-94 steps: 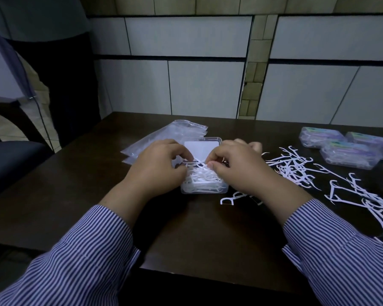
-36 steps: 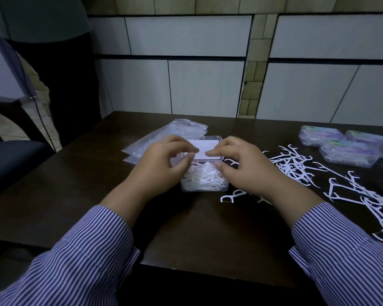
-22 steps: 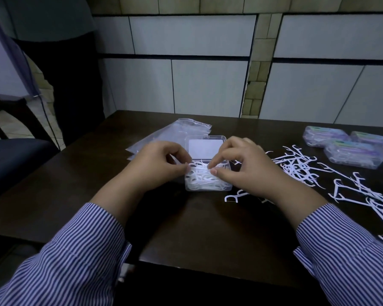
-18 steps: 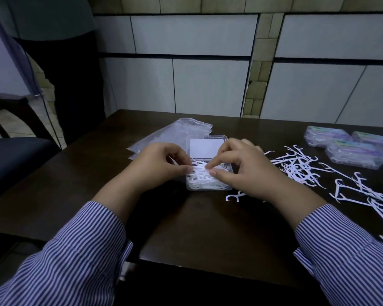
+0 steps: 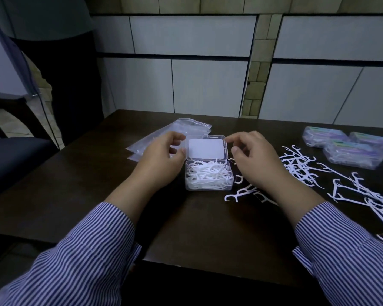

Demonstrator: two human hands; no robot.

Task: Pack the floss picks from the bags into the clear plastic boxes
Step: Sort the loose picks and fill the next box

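Observation:
A clear plastic box stands on the dark table, filled with white floss picks. Its lid is swung open toward the wall. My left hand hovers at the lid's left edge, fingers loosely curved with nothing between them. My right hand hovers at the lid's right edge, its index fingertip by the far right corner. Whether the fingertips touch the lid I cannot tell. Loose floss picks lie scattered to the right. Clear bags lie flat behind my left hand.
Three closed boxes with purple labels sit at the far right of the table. More loose picks spread toward the right edge. A dark chair stands left of the table. A tiled wall runs behind.
Both hands have lifted off the picks in the box and moved apart to the two sides of the open lid. The box has stayed in place.

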